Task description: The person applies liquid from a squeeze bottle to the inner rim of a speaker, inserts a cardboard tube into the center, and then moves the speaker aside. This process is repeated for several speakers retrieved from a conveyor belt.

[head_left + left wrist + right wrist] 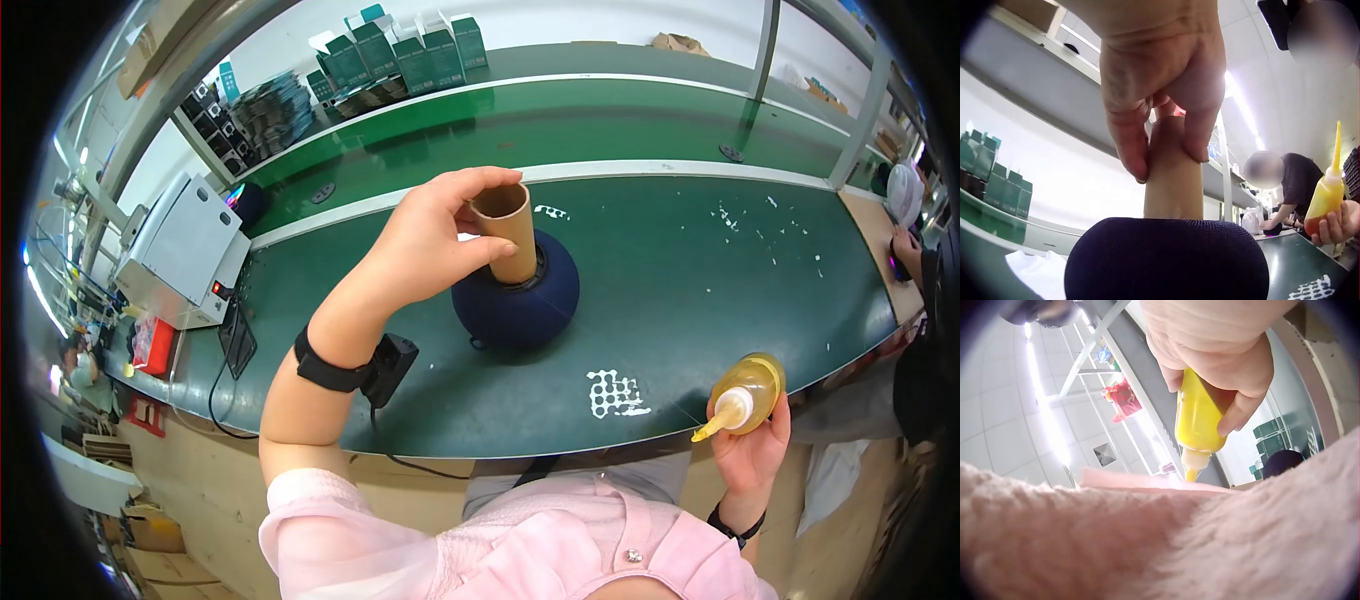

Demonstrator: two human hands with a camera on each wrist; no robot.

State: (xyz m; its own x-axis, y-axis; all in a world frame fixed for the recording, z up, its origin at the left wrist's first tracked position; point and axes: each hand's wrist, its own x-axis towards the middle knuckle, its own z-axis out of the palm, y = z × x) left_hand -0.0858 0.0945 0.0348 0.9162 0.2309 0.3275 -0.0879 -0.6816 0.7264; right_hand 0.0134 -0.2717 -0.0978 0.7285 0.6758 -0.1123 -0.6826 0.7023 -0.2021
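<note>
We note: left fingers (478, 182) pinch a cardboard tube (520, 228); right fingers (1246, 411) grip a yellow bottle (764, 380). Tube stands upright atop a dark-blue round object (518, 322) on the bench (660, 270); white scrap (603, 393) lies near the front edge.

Brown tube (514, 250), navy rounded body (522, 318), yellow bottle (762, 380), green tabletop (650, 290).

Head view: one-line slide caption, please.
Left hand grips a cardboard tube atop a dark blue ball; right hand holds a yellow bottle.
</note>
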